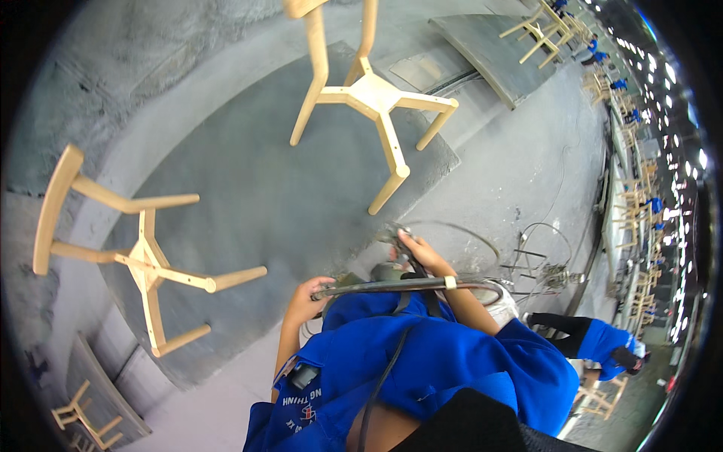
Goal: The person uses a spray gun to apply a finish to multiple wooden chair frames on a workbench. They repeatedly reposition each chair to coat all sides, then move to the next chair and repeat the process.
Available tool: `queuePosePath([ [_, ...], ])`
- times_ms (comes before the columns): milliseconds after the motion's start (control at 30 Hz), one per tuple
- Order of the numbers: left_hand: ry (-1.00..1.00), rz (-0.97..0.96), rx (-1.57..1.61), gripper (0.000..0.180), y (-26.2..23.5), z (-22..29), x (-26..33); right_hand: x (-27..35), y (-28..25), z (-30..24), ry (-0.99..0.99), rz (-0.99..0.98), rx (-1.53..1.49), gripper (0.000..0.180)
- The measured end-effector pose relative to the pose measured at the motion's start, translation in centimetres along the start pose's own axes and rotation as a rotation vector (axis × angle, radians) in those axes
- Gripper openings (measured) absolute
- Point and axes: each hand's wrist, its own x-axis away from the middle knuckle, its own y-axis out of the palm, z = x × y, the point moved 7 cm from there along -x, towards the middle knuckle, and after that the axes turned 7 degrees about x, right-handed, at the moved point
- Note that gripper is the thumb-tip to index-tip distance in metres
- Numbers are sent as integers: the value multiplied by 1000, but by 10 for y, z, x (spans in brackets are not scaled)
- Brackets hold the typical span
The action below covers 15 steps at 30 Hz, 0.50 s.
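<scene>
My right hand (426, 255) grips a dark metal spray gun (395, 238), its nozzle end pointing away from me. The fingers of my left hand (303, 300) are curled round a dark hose (369, 287), which runs across my front to the right. Ahead of me is a pale wooden chair frame (375, 94) with no seat board, its legs spread. A second wooden chair frame (143, 260), tilted in this view, is to the left. Both frames are apart from my hands.
A large grey panel (226, 181) lies behind both frames. Loose hoses (553, 226) and a metal stand (527, 260) are on the right. A co-worker in blue (602, 343) bends at the lower right. Another chair frame (86, 414) is at the lower left.
</scene>
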Motion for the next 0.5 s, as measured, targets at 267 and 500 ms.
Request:
queuePosePath([
  [267, -118, -272, -224, 39, 110, -22, -100, 35, -219, 257, 64, 492, 199, 45],
  [500, -401, -514, -348, 27, 234, -106, -165, 116, -277, 525, 598, 288, 502, 62],
])
